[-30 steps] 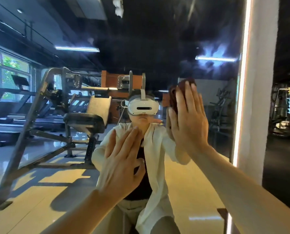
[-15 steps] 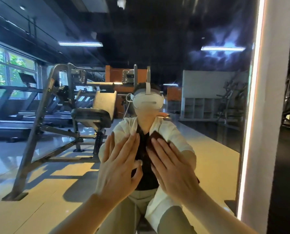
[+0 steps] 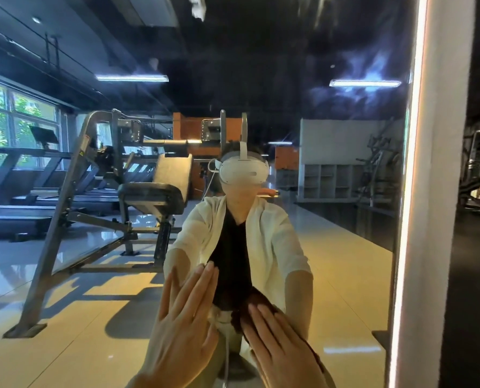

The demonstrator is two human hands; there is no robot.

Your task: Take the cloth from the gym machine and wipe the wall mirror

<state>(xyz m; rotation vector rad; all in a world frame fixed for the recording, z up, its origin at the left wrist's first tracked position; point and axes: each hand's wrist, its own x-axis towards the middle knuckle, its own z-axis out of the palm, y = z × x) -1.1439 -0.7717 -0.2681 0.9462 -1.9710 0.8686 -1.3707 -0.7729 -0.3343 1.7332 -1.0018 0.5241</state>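
Windows (image 3: pixel 15 127) with green foliage behind them appear at the far left of the reflection, above a row of treadmills (image 3: pixel 23 203). Next along stands the gym machine (image 3: pixel 115 197), a steel frame with a padded seat, reflected on a glossy floor (image 3: pixel 65 345). Centre frame, the wall mirror (image 3: pixel 331 247) shows a person in a white headset (image 3: pixel 243 172) and a pale overshirt over a dark top. The left hand (image 3: pixel 184 329) lies flat against the glass, fingers straight and close together, holding nothing. Just to its right and lower, the right hand (image 3: pixel 282 348) presses the cloth (image 3: pixel 254 302), a dark brown pad, against the glass with straight fingers; the cloth shows above the fingertips and touches the mirror low in the centre. Shelving (image 3: pixel 334 180) is reflected further right. A lit strip (image 3: pixel 406 219) runs down the mirror's right edge, beside a pale pillar (image 3: pixel 440 191).
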